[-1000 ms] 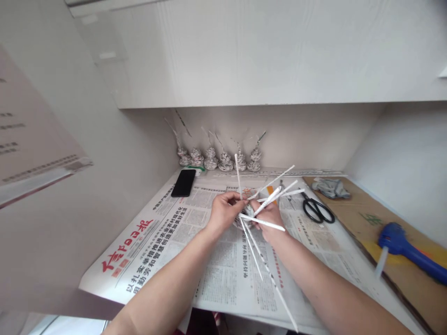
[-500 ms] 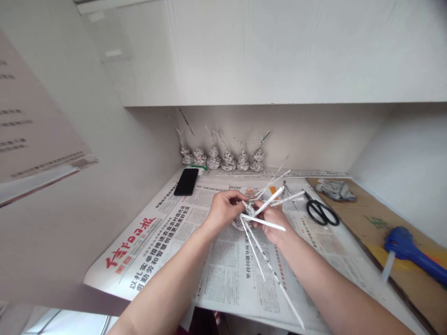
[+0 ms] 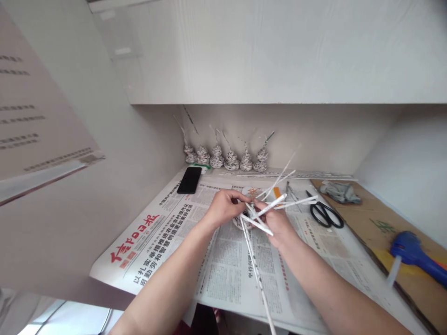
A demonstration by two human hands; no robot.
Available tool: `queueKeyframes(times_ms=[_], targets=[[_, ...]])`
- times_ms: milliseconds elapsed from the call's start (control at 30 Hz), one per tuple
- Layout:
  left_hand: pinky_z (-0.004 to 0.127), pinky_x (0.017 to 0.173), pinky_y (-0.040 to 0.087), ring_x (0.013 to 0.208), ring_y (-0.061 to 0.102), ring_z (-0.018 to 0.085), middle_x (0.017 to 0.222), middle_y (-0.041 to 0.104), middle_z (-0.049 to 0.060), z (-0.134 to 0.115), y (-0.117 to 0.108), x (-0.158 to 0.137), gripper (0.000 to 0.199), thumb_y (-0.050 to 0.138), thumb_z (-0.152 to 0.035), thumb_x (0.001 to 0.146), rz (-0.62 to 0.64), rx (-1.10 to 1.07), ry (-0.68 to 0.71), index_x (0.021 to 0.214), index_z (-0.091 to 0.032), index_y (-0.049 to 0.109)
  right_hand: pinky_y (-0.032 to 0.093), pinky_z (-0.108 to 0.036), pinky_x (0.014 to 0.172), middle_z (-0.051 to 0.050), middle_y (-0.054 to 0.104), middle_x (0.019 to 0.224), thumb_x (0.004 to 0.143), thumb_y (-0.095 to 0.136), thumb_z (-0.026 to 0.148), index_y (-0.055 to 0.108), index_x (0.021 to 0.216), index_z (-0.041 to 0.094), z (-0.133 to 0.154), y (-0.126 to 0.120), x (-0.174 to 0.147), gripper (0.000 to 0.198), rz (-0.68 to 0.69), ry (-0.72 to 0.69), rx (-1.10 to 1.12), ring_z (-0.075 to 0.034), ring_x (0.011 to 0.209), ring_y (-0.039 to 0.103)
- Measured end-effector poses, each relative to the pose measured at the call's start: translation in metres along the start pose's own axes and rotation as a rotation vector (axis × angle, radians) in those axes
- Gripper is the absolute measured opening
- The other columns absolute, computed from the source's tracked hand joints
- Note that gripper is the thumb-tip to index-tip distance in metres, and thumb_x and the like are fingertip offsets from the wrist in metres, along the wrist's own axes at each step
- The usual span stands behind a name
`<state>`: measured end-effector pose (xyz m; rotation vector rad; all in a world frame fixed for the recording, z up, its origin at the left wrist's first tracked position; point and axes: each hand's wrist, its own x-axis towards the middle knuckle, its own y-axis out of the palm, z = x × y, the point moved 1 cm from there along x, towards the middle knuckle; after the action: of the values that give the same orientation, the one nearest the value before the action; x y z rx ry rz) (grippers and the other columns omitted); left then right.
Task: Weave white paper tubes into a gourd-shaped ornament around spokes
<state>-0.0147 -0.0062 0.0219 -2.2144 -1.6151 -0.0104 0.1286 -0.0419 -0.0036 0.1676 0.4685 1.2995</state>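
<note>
Swinging down since a moment ago, the upright paper tube has left its vertical — the weave looks to be advancing, though the small woven piece (image 3: pixel 248 215) is mostly hidden. Left hand (image 3: pixel 223 208) fingers pinch it above the newspaper-covered worktop (image 3: pixel 167 232); right hand (image 3: pixel 275 218) fingers clamp thin, stiff, white rolled paper tubes (image 3: pixel 268 207) that splay outward like spokes
</note>
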Motion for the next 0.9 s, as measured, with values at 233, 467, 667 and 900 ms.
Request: queueKeyframes(times_ms=[233, 467, 667, 900], targets=[[0.022, 0.054, 0.04, 0.055, 0.055, 0.012, 0.064, 0.068, 0.003, 0.001, 0.002, 0.001, 0.02, 0.07, -0.032, 0.07, -0.034, -0.079, -0.071, 0.072, -0.013, 0.073, 0.045, -0.019, 0.037, 0.001, 0.061, 0.052, 0.051, 0.077, 0.018, 0.065, 0.063, 0.014, 0.004, 0.004, -0.007, 0.017, -0.081, -0.103, 0.021, -0.009, 0.042, 0.052], [0.021, 0.048, 0.036, 0.049, 0.048, 0.01, 0.056, 0.06, 0.0, 0.005, 0.011, 0.001, 0.023, 0.067, -0.036, 0.072, -0.11, -0.116, -0.081, 0.067, -0.013, 0.067, 0.045, -0.021, 0.038, 0.002, 0.06, 0.051, 0.051, 0.079, 0.027, 0.064, 0.063, 0.014, 0.002, 0.002, -0.003, 0.023, -0.073, -0.192, -0.022, -0.01, 0.042, 0.052], [0.022, 0.049, 0.038, 0.051, 0.053, 0.011, 0.06, 0.063, 0.001, 0.013, 0.008, 0.002, 0.024, 0.071, -0.037, 0.067, -0.067, -0.069, -0.121, 0.068, -0.014, 0.066, 0.043, -0.022, 0.038, 0.001, 0.062, 0.052, 0.055, 0.081, 0.029, 0.064, 0.066, 0.014, -0.001, -0.001, -0.001, 0.025, -0.047, -0.259, -0.074, -0.011, 0.042, 0.053], [0.021, 0.047, 0.034, 0.047, 0.045, 0.008, 0.051, 0.055, -0.002, 0.017, 0.01, 0.003, 0.027, 0.075, -0.036, 0.061, -0.025, -0.289, -0.179, 0.062, -0.013, 0.062, 0.045, -0.023, 0.042, 0.0, 0.064, 0.056, 0.061, 0.077, 0.031, 0.067, 0.072, 0.014, 0.0, 0.0, -0.002, 0.023, -0.017, -0.315, -0.16, -0.012, 0.045, 0.054]])
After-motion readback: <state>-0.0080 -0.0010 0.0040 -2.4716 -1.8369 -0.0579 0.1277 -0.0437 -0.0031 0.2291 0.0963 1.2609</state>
